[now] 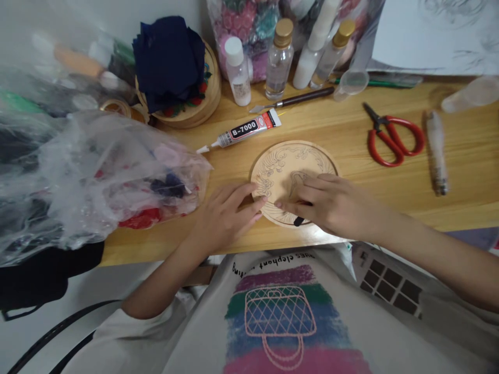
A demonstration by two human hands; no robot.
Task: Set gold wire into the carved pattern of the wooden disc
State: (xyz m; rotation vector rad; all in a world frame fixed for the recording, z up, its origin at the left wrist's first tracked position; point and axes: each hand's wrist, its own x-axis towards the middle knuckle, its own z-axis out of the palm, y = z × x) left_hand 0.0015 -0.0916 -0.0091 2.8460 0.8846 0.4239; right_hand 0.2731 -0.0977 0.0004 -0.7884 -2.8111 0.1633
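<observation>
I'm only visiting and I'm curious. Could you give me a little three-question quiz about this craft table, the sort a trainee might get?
1. True or false: the red scissors lie on top of the round wooden disc.
2. Which thing lies just behind the disc? A) the B-7000 glue tube B) a hammer C) a phone
3. Fill in: the left hand and the right hand both touch the ____.

Key
1. False: the scissors lie on the table, to the right of the disc and apart from it.
2. A
3. disc
</observation>
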